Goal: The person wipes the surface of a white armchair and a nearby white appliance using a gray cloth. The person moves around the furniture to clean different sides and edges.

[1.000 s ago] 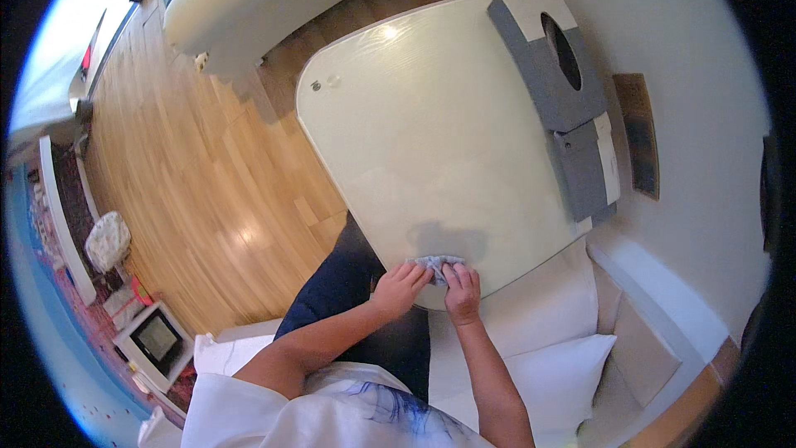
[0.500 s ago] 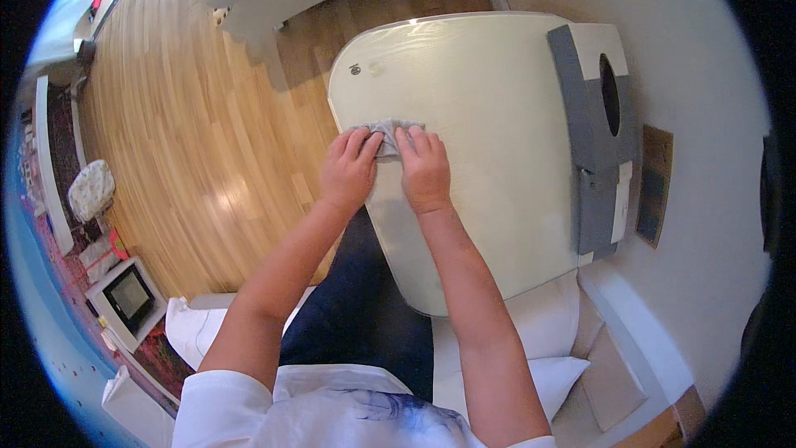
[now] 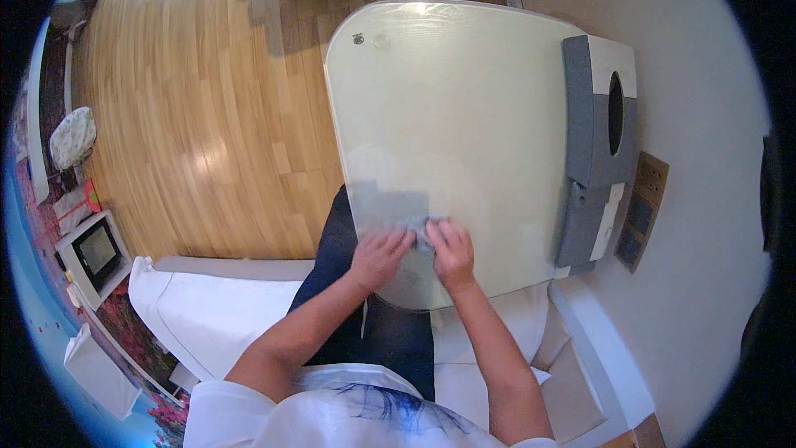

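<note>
A crumpled grey cloth (image 3: 421, 228) lies under my fingers on the pale, glossy table (image 3: 464, 108), close to its near rounded corner. My left hand (image 3: 383, 257) presses on the cloth's left side with closed fingers, a little blurred. On the cloth's right side, my right hand (image 3: 453, 254) has its fingers bent over the fabric. Both palms hide most of the cloth, so only its far edge and the part between the hands show.
Against the wall at the table's right end stands a grey and white box (image 3: 579, 141) with an oval slot. Brown sockets (image 3: 643, 207) are set in that wall. White seat covers (image 3: 224, 303) lie below, and wooden floor (image 3: 191, 116) spreads to the left.
Both hands and the cloth have moved nearer to me along the table, from beside its left edge to the near corner. The whole view has shifted slightly.
</note>
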Tool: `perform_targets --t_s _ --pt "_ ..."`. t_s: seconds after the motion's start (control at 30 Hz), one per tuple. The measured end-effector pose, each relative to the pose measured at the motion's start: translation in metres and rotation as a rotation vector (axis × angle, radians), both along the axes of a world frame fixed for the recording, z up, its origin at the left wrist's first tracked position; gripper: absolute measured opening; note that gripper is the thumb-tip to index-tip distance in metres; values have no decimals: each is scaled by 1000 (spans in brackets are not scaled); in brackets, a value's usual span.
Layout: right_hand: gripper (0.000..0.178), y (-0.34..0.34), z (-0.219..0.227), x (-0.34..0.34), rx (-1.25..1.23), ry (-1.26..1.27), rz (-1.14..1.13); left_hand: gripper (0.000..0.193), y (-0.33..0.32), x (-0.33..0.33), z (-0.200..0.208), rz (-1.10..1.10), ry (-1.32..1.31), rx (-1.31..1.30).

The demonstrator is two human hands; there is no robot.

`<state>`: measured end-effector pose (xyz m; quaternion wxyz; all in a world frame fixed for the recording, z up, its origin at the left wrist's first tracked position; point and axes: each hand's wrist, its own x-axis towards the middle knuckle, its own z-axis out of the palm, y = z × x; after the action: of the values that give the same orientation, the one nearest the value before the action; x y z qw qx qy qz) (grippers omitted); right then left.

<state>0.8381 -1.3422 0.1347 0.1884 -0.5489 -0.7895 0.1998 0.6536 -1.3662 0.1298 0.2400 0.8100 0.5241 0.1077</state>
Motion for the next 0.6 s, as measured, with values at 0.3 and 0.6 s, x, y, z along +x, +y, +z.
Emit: perform_targets --t_s 0.3,0.6 --pt "33 206 -13 -6 234 35 -139 36 223 38 -8 326 -143 365" --pt "38 69 -5 74 90 -13 -146 41 59 99 -14 130 -92 95"
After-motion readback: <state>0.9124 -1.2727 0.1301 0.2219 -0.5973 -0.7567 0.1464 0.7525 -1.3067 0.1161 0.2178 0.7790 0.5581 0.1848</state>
